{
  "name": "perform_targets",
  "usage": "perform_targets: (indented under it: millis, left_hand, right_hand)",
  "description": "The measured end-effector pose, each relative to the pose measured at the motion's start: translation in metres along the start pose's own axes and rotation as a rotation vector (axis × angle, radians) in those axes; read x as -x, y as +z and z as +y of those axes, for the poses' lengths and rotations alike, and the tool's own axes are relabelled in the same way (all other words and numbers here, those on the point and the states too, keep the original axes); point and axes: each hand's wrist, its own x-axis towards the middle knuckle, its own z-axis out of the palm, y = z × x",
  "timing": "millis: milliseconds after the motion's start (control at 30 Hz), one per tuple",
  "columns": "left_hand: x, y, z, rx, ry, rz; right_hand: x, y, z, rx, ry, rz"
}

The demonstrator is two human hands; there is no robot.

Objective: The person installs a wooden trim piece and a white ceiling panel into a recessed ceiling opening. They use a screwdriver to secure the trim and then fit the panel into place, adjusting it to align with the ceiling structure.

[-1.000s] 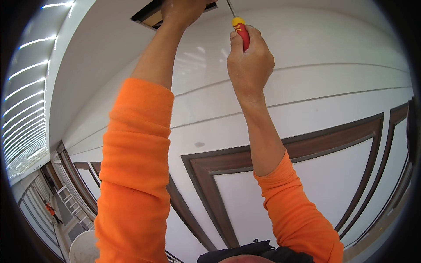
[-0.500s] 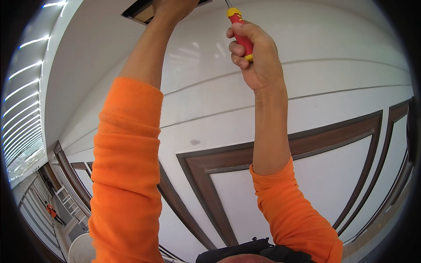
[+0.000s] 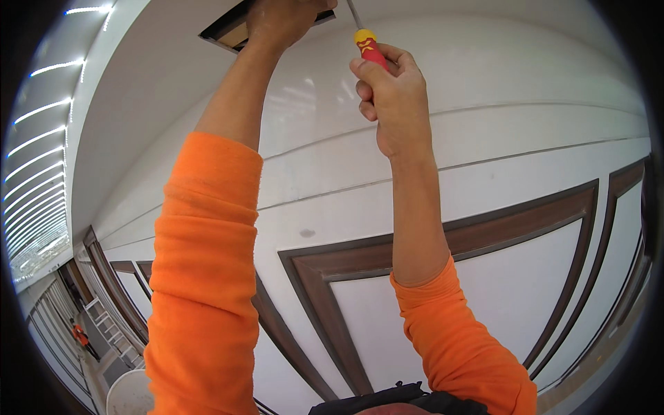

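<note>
1. White wall [image 3: 346, 221] with brown trim [image 3: 366, 257] spreads behind the right hand [image 3: 401, 97].
2. That hand grasps a red-and-yellow screwdriver [image 3: 369, 45], which points upward past it.
3. Left of it, the left hand [image 3: 280, 22] overlaps a dark ceiling opening [image 3: 229, 25]; I can't tell its grip.

A head-worn fisheye looks up at nearby hands [image 3: 402, 100] and wall [image 3: 505, 76]

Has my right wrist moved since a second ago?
Yes, your right wrist has moved slightly rightward, judged against the large brown frame.
</note>
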Motion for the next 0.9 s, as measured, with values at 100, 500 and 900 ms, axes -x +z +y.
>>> perform_targets:
  millis: [100, 500, 900]
  left_hand:
    - [0.001, 0.001, -0.004, 0.06, 0.025, -0.009]
    - [-0.001, -0.012, 0.005, 0.216, -0.183, -0.094]
    - [-0.001, 0.001, 0.001, 0.195, -0.139, -0.064]
  right_hand:
    - [0.001, 0.012, 0.01, 0.879, -0.664, 0.385]
    - [-0.004, -0.009, 0.012, 0.409, -0.411, 0.054]
    - [-0.006, -0.008, 0.003, -0.193, 0.076, -0.021]
